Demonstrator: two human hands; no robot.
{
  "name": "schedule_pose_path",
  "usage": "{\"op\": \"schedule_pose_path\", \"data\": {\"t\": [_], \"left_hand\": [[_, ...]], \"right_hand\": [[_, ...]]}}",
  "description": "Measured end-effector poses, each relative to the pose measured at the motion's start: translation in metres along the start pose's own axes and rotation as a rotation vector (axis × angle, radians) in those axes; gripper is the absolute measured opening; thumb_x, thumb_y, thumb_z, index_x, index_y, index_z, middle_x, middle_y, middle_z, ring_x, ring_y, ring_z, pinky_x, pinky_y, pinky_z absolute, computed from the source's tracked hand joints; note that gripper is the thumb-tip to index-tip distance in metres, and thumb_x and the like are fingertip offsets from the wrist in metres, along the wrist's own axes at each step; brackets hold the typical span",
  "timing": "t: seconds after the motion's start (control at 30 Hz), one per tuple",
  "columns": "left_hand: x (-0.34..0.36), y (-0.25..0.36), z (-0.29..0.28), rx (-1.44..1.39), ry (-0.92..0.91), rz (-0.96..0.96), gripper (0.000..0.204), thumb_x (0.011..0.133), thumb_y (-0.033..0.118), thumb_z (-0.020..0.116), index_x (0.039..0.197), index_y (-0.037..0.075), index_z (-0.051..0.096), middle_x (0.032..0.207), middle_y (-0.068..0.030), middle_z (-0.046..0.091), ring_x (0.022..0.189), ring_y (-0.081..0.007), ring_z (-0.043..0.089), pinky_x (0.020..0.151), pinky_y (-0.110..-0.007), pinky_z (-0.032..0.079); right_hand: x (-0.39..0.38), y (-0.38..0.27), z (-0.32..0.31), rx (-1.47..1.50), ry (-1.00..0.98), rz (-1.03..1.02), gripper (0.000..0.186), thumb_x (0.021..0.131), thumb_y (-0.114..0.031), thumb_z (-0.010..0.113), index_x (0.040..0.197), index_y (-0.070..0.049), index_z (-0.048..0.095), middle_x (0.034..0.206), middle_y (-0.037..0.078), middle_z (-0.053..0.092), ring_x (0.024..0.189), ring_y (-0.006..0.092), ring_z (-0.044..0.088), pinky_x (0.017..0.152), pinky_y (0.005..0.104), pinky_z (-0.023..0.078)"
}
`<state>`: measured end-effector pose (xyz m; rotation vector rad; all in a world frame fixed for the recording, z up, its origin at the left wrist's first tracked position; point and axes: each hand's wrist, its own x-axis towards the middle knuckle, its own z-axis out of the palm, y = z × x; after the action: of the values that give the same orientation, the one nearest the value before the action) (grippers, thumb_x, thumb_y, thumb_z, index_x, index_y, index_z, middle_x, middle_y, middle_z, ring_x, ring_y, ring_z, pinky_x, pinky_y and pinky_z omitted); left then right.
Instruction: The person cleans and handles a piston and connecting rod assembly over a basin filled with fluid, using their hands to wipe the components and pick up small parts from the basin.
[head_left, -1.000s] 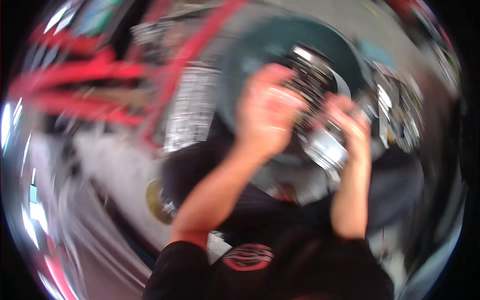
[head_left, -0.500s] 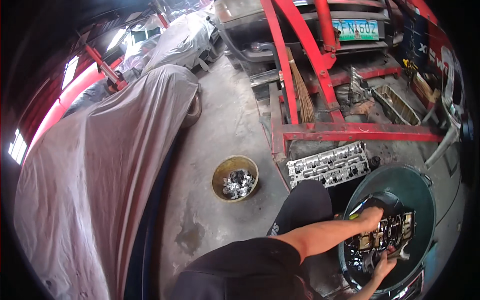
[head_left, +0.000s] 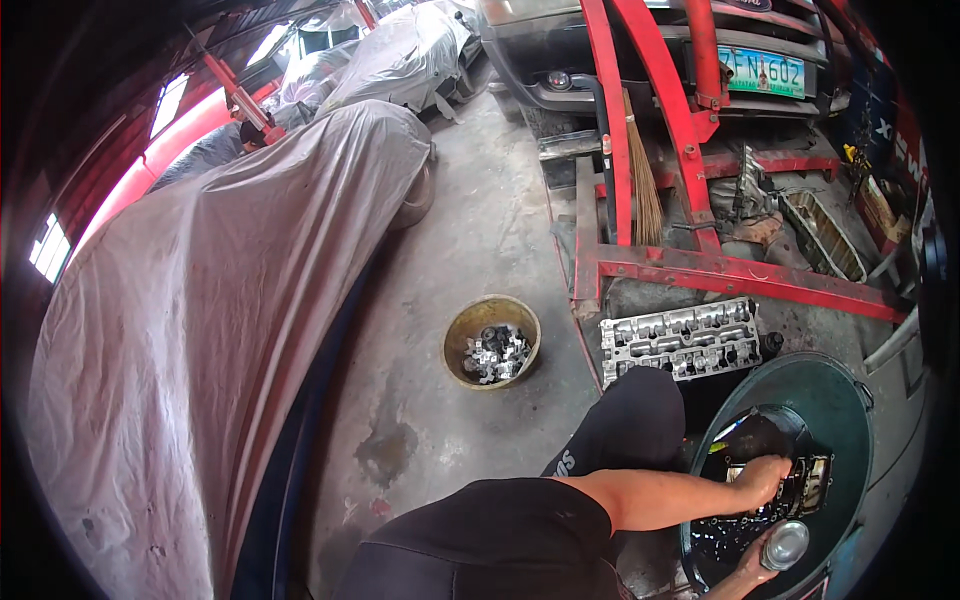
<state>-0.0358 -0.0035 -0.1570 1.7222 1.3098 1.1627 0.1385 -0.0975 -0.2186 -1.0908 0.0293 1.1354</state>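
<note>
In the dark green tub (head_left: pixel 835 400) at lower right, my left hand (head_left: pixel 762 484) is closed on a dark, oily metal engine part (head_left: pixel 812 478) with bolt holes along its edge. My right hand (head_left: pixel 750 568), lower and near the tub's front, grips a silver piston (head_left: pixel 784 545) whose round top faces up. Dark liquid glistens beneath both hands, and a small yellow item (head_left: pixel 718 448) lies by the tub's left side.
A silver cylinder head (head_left: pixel 680 335) lies behind my knee. A yellowish basin (head_left: pixel 455 352) holds several metal pieces. Covered vehicles (head_left: pixel 200 320) line the left. Red steel frames (head_left: pixel 740 278), a straw broom (head_left: pixel 645 200), an oil pan (head_left: pixel 822 235) and a car bumper (head_left: pixel 560 90) are beyond.
The camera has swung from a blurred downward look to a wider view. Since half a second ago my right hand has turned the piston top upward and shifted it lower, away from the oily part.
</note>
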Motion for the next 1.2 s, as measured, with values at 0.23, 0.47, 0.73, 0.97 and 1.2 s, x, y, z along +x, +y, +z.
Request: {"op": "schedule_pose_path", "data": {"t": [0.23,0.47,0.73,0.97,1.2], "left_hand": [[-0.028,0.042,-0.005,-0.07,-0.418,-0.076,0.03,0.082,0.022,0.061,0.089,-0.008,0.06,0.097,-0.025,0.062,0.098,-0.0403,0.058,0.088,-0.047,0.045],[-0.025,0.06,-0.019,0.011,-0.554,-0.055,0.088,0.058,0.046,0.081,0.111,-0.017,0.05,0.109,-0.0314,0.057,0.104,-0.0424,0.058,0.09,-0.044,0.048],[-0.01,0.116,-0.046,0.088,-0.52,-0.038,0.088,0.052,0.025,0.081,0.119,-0.015,0.04,0.122,-0.03,0.046,0.119,-0.0417,0.046,0.1,-0.048,0.039],[0.018,0.148,-0.067,0.232,-0.553,-0.013,0.085,0.048,0.022,0.082,0.116,-0.012,0.045,0.12,-0.0262,0.049,0.114,-0.0371,0.05,0.096,-0.047,0.041],[0.035,0.178,-0.072,0.03,-0.51,-0.031,0.073,0.044,0.027,0.082,0.096,-0.018,0.057,0.101,-0.0306,0.062,0.1,-0.0383,0.063,0.089,-0.045,0.051]], "right_hand": [[-0.001,0.02,0.01,0.105,-0.03,-0.003,0.073,0.085,-0.055,0.055,0.134,-0.002,0.045,0.13,0.016,0.054,0.117,0.0333,0.054,0.102,0.0463,0.044],[-0.015,0.026,0.027,0.209,-0.073,-0.009,0.081,0.083,-0.062,0.053,0.137,-0.003,0.042,0.132,0.016,0.052,0.12,0.0341,0.053,0.104,0.0482,0.043],[-0.077,0.012,0.056,0.188,-0.148,0.169,0.081,0.081,-0.069,0.051,0.134,-0.007,0.045,0.131,0.01,0.053,0.119,0.0298,0.054,0.101,0.0472,0.043],[-0.118,0.0,0.046,-0.849,-0.005,-0.847,0.068,0.088,-0.016,0.071,0.143,-0.003,0.034,0.139,0.017,0.043,0.127,0.026,0.043,0.108,0.0428,0.034],[-0.094,-0.086,0.084,-0.942,-0.314,-0.94,0.103,0.079,-0.049,0.074,0.151,-0.001,0.018,0.141,0.017,0.042,0.122,0.027,0.048,0.107,0.0425,0.034]]}}
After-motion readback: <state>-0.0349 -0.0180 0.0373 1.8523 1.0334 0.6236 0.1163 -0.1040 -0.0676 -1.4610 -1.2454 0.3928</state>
